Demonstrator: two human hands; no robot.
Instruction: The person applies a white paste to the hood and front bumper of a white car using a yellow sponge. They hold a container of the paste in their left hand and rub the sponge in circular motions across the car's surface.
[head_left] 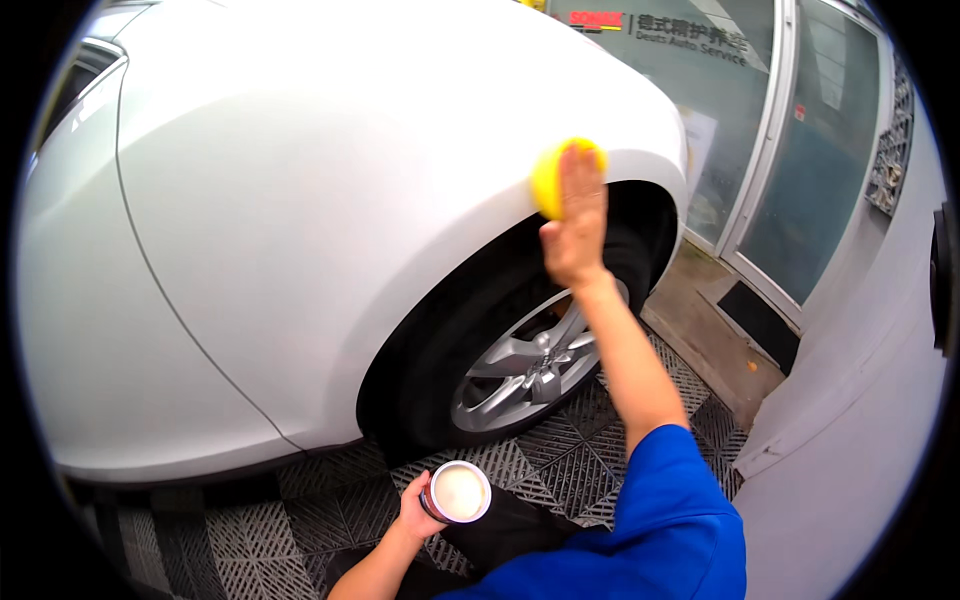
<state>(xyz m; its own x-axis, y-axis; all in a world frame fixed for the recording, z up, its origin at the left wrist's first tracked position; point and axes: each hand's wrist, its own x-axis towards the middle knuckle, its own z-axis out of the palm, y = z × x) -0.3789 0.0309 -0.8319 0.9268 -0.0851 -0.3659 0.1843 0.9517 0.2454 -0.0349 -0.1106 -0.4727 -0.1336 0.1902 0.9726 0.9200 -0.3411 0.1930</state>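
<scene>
My right hand stretches out to the white car's front fender, its fingers laid long over a round yellow sponge applicator. The sponge is against the paint just above the wheel arch; its edges are slightly blurred. Low in the middle, my left hand is closed round the side of a round open can. Pale cream-coloured paste shows inside it. Most of the can's outer wall is hidden by its rim and my fingers.
Below the fender is a black tyre with a silver spoked wheel. Grey and black slatted tiles cover the floor. A glass door stands at the far right, with a dark mat before it. A pale wall rises close on my right.
</scene>
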